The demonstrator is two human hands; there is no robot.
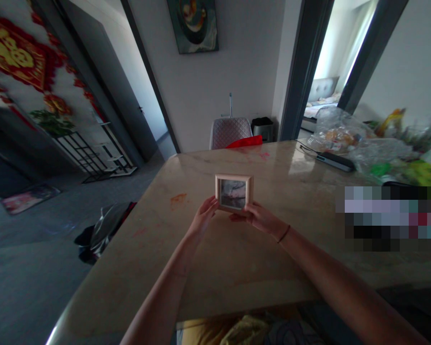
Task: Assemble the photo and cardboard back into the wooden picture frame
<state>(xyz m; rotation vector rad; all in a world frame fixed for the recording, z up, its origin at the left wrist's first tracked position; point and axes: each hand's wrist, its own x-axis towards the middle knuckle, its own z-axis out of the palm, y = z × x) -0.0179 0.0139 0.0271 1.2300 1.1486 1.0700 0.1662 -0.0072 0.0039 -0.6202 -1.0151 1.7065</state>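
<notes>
A small picture frame (249, 188) with a pale wooden border and a dark, greyish-pink picture stands nearly upright over the middle of the table (208, 268). My left hand (205, 213) grips its lower left corner, fingers closed on the edge. At the lower right corner my right hand (260, 216) holds it too, with some fingers reaching under the bottom edge. A dark band circles the right wrist. Whether the frame's bottom touches the tabletop, I cannot tell.
Clear plastic bags (339, 132) and packages crowd the table's right side, near a dark elongated device (335, 161) with a cord. Something red (249, 141) lies at the far edge, before a quilted chair (230, 130). A dark bag (107, 225) sits past the left edge.
</notes>
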